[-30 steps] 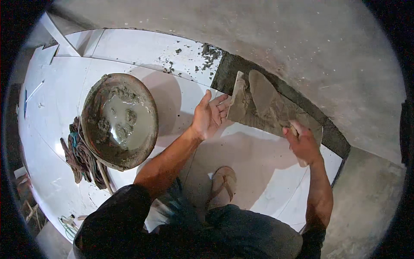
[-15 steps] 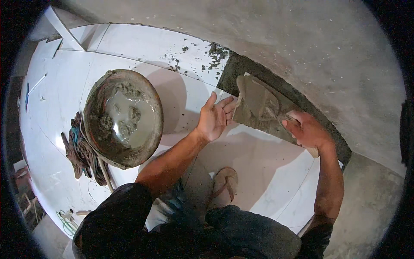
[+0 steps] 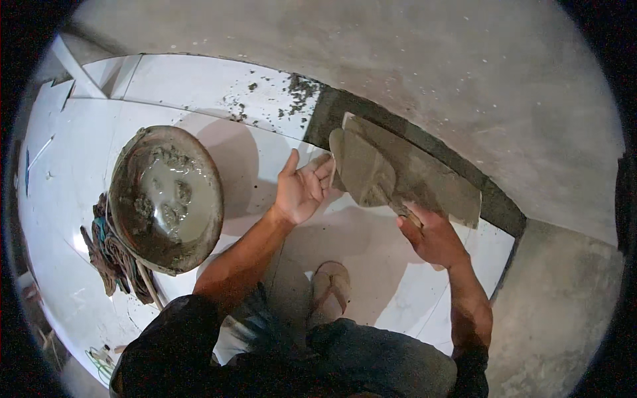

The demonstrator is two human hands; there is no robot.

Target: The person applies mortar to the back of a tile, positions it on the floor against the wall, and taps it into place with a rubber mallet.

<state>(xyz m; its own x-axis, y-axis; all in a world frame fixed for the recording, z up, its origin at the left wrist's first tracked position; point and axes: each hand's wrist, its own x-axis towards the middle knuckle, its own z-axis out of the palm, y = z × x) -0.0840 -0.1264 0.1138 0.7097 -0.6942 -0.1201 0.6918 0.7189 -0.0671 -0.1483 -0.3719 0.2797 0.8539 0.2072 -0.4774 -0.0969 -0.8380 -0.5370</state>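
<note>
A rectangular tile (image 3: pixel 434 176), its upturned face coated with grey mortar, is tilted over a strip of wet mortar (image 3: pixel 328 116) beside the wall. My left hand (image 3: pixel 304 189) is palm up at its left end, fingers reaching under the edge and thumb apart; the fingertips are partly hidden. The tile seems to rest on those fingers. My right hand (image 3: pixel 434 235) grips the handle of a trowel. The mortar-smeared trowel blade (image 3: pixel 363 169) lies over the left part of the tile.
A round bucket (image 3: pixel 215 199) of watery mortar stands on the white tiled floor (image 3: pixel 159 79) at left. Next to it lies a bundle of dirty rags (image 3: pixel 109 255). Mortar crumbs (image 3: pixel 298 93) are scattered near the bed. Bare grey walls (image 3: pixel 424 66) border the far and right sides.
The trowel blade has slid toward the tile's left end, and my right hand has come left with it. The tile's right part shows more. The whole view has shifted.
</note>
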